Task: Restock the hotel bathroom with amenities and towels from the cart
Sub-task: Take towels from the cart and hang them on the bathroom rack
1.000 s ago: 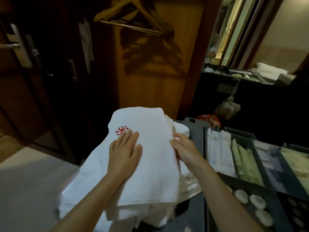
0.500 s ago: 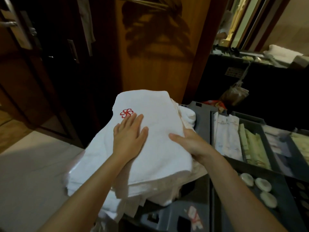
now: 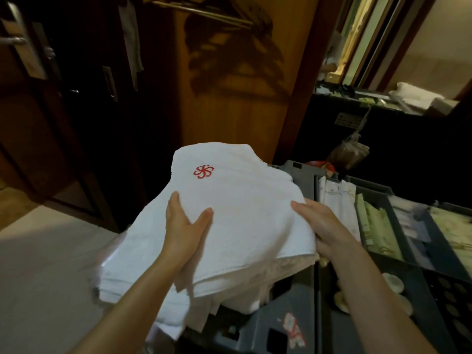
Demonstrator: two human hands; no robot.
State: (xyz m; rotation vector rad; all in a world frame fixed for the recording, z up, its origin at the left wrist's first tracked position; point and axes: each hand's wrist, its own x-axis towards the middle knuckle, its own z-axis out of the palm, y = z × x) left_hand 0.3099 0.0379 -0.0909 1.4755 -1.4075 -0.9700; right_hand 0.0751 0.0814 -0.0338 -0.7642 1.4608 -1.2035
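At far left a dark door with a metal door handle (image 3: 12, 40) stands beside the wooden wardrobe panel (image 3: 229, 98). Below it, the stack of white towels (image 3: 143, 272) overhangs the left end of the grey cart (image 3: 301, 315). The left hand (image 3: 184, 226), which half a second ago lay flat with its fingertips by the red logo (image 3: 203, 171), now sits nearer the person at the left edge of the top towel (image 3: 245, 200). Its thumb is spread on top, and its fingers seem to wrap over that edge, though the grip is not fully clear. The top towel rests on the stack, its right side raised a little more than before. The right hand (image 3: 324, 226) has moved from the side of the pile to clamp the towel's right edge, thumb above and fingers hidden beneath. Further right, the cart's trays hold white paper packets (image 3: 337, 198), pale green packets (image 3: 375, 226) and round white soaps (image 3: 394, 283).
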